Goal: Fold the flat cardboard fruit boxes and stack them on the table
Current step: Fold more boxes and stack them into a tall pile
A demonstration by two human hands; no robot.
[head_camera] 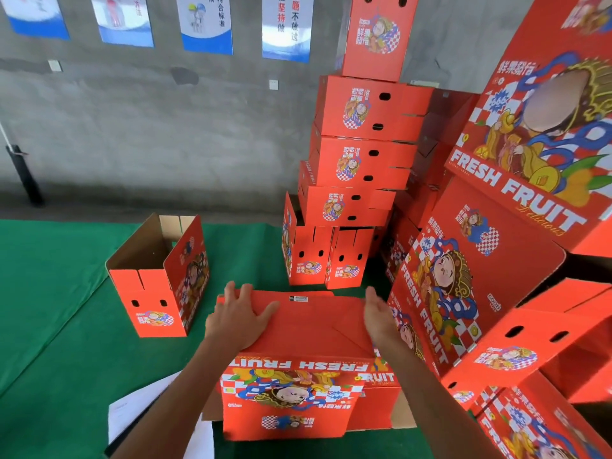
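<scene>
A red cardboard fruit box (311, 329) stands upside down in front of me on the green table (49, 293), its folded bottom flaps facing up. My left hand (238, 316) lies flat on the flaps at the left, fingers spread. My right hand (379, 313) is held edge-on against the box's right side, fingers straight. A folded box (159, 276) stands open-topped to the left. A tall leaning stack of folded boxes (361, 160) rises behind.
More red boxes (496, 260) are piled at the right, some tilted, close to my right arm. White paper sheets (132, 412) lie near the table's front edge. A grey wall with posters (205, 24) is behind the table.
</scene>
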